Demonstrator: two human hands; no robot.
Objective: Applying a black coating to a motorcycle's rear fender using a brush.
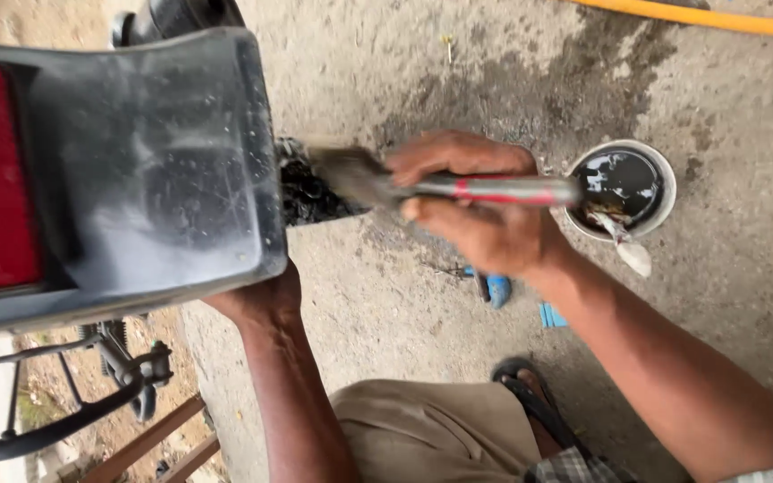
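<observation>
Stained concrete floor (422, 340) lies below. Right hand (476, 210) grips a red-handled paintbrush (440, 186), bristles against the greasy part behind a grey motorcycle fender (154, 170); left hand (261, 300), grip hidden, reaches beneath the fender.

Two hands are at work: the right hand (480, 210) and the left hand (257, 300). One paintbrush (440, 186) lies in the right fingers, one bowl (664, 174) just past its handle end, one mudguard (154, 170) above the left fingers.

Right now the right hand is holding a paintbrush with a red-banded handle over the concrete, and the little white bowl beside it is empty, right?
Not quite. The head view shows the white bowl holds dark liquid, not empty. The right hand does grip the red-banded paintbrush over the concrete.
</observation>
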